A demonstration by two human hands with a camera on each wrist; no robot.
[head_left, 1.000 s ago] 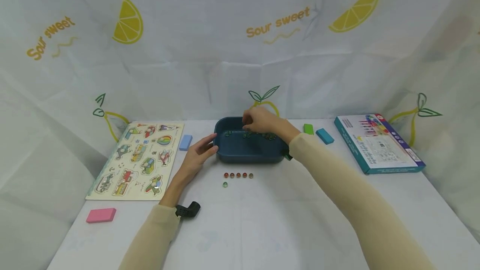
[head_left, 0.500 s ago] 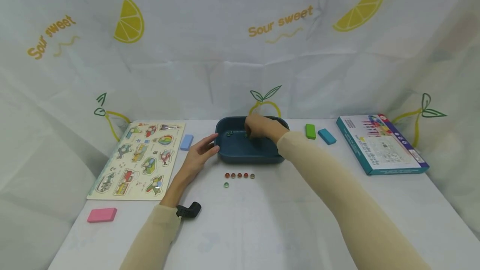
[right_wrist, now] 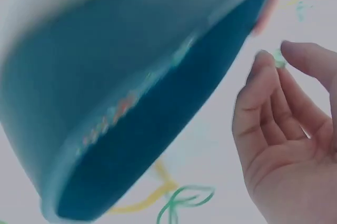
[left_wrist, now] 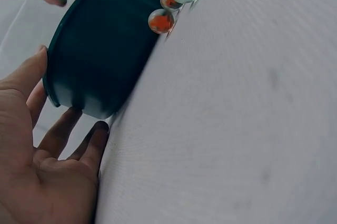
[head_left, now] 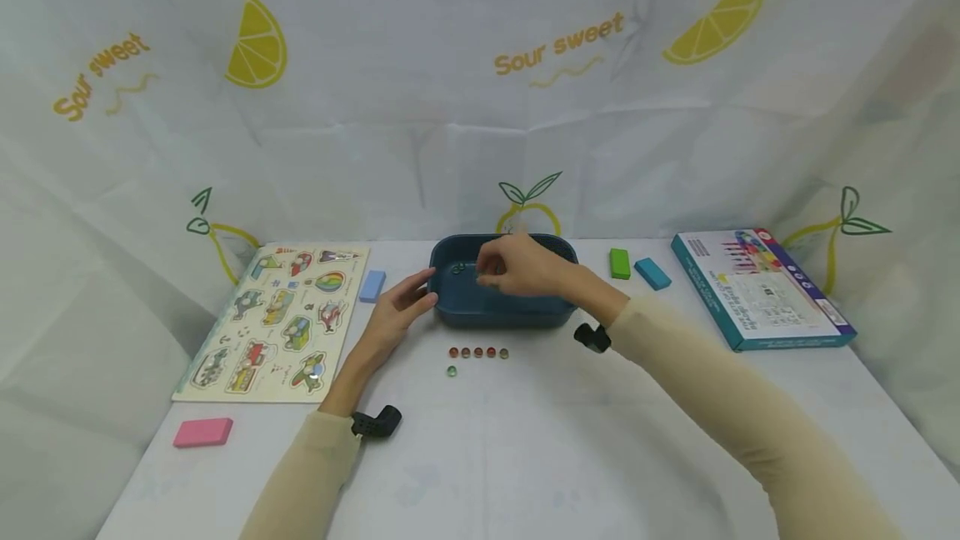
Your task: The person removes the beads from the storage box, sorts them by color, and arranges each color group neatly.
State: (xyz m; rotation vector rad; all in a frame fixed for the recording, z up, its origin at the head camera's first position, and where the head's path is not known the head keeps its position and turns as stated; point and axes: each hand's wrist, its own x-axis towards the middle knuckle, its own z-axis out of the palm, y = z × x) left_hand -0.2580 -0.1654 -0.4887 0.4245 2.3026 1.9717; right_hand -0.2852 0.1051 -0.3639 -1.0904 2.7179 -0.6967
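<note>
A dark blue-green plastic bin (head_left: pixel 502 318) stands on the table near the back cloth. At its left end rests my left hand (head_left: pixel 393 312), fingers spread, with the thumb at the rim in the left wrist view. Over the bin, my right hand (head_left: pixel 521 265) pinches a small green marble (right_wrist: pixel 279 59) between thumb and fingertip. A few green marbles (head_left: pixel 458 268) lie inside on the left; the hand hides part of the bin floor. In front of the bin is a row of several orange-red marbles (head_left: pixel 478 352), with one green marble (head_left: pixel 452 371) below its left end.
A picture puzzle board (head_left: pixel 277 323) lies left, beside a light blue block (head_left: pixel 372 286). Nearer is a pink block (head_left: pixel 203 432). Right of the bin are a green block (head_left: pixel 619 263), a blue block (head_left: pixel 652 273) and a flat printed box (head_left: pixel 761 290).
My right hand reached down into the bin, then rose and came nearer, a green marble now showing in its fingertips. The left hand has stayed at the bin's left end.
</note>
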